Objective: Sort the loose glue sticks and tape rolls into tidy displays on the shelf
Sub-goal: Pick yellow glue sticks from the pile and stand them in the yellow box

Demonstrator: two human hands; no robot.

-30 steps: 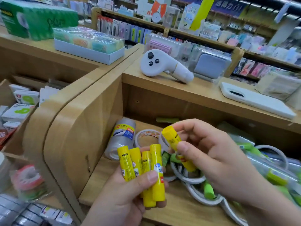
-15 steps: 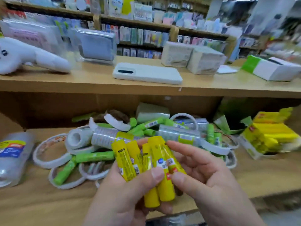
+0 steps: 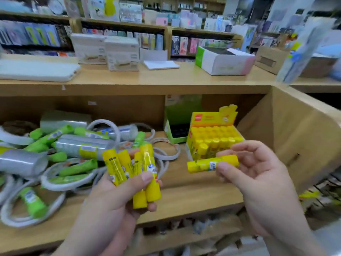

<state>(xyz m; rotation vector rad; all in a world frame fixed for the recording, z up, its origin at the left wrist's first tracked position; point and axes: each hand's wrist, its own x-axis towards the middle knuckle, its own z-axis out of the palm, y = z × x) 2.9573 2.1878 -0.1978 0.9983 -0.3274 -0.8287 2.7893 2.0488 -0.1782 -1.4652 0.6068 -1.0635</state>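
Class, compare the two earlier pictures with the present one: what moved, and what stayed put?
The right hand drew one yellow glue stick rightward, away from the bunch, and holds it sideways before the yellow display box. The left hand still grips the bunch of four; the loose pile stays put.

Head camera — close, facing shelf (image 3: 193,197)
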